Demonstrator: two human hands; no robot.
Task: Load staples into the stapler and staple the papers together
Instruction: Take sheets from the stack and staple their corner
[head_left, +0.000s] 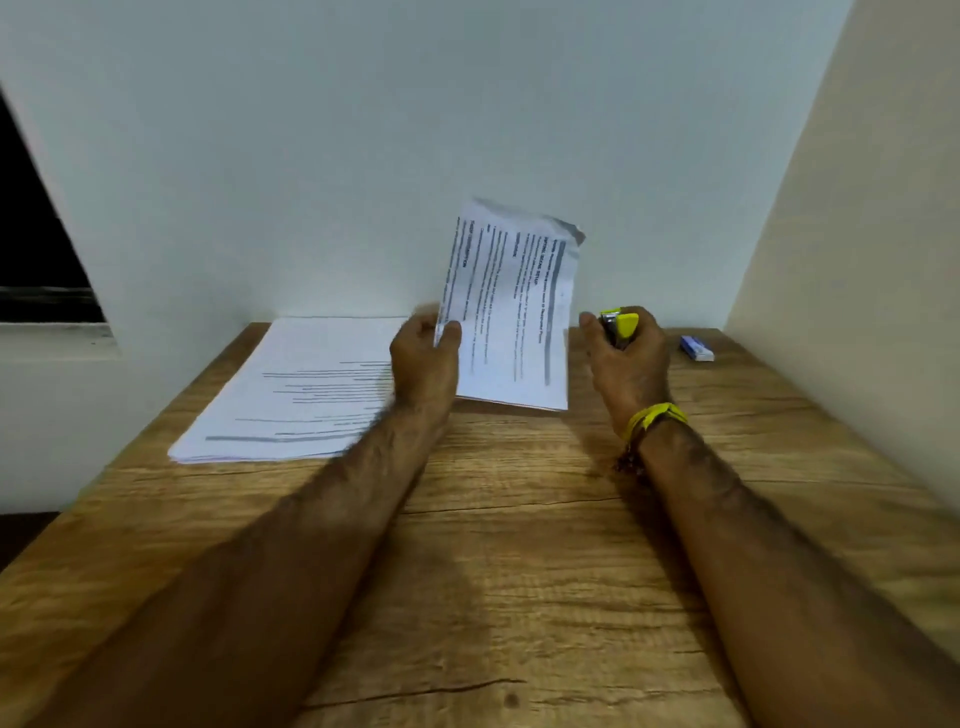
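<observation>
Stapler (619, 326), yellow w/ metal front, one only, gripped in right hand (631, 364); fingers curled round it, body mostly hidden in the fist, top end protruding. Whether it holds staples: cannot tell. Held above the table (519, 597), just right of the lifted papers.

Papers (511, 312): a thin printed set, sheet count not readable, pinched at its left edge by left hand (423, 364), thumb on the front, other fingers behind. Set tilted up, far end raised toward the wall (363, 130), near edge touching or just above the tabletop; top right corner bent. Image blurred here.

Paper stack (291, 395): one, lying flat at left, printed lines on top sheet, its right side partly behind the left hand & wrist. Far edge near the wall.

Small box (697, 348), blue & white, one, flat on the table at far right, apart from the right hand, close to the side wall (857, 234). Contents not visible.

Wristband (654, 418), yellow, on right wrist.

Table: wood grain, back edge against the wall, right edge along the side wall, left edge open. Near half carries only the two forearms.
</observation>
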